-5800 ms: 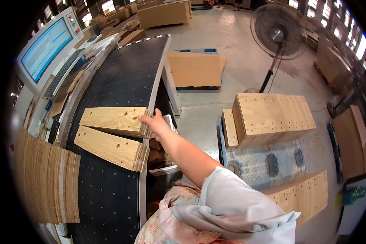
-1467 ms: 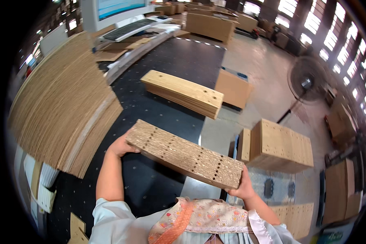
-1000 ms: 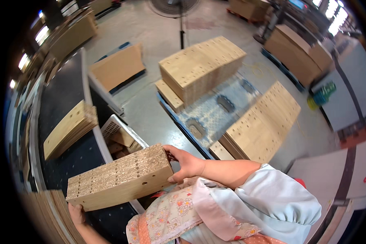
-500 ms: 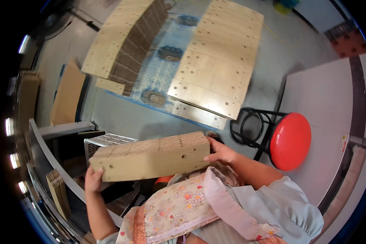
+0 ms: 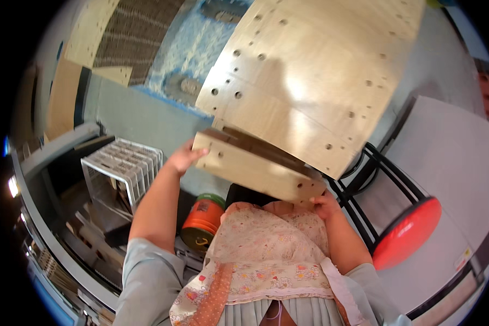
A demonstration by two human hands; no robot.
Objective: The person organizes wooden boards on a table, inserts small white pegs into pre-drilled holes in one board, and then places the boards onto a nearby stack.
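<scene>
Between my two hands is a stack of pale wooden boards (image 5: 255, 173) with drilled holes in its face, held lengthwise in front of my apron. My left hand (image 5: 183, 157) grips its left end, and my right hand (image 5: 325, 205) is closed round its right end, which sits lower. Just beyond it lies a large pile of pale boards (image 5: 315, 70), drilled with holes along both sides. The held stack overlaps the pile's near end; whether they touch I cannot tell. Under the pile shows a worn blue pallet (image 5: 174, 54).
A second pile of boards (image 5: 133, 41) stands on the pallet's left. At left are a white plastic crate (image 5: 122, 157) and a grey-edged bench (image 5: 35, 217). An orange and green bucket (image 5: 204, 220) is by my left arm; a red round stool (image 5: 407, 233) stands right, before a pale panel (image 5: 445, 179).
The stack has moved forward, to the right and toward the large pile, and its right end has tipped lower. Both hands keep hold. My view has come closer to the pile.
</scene>
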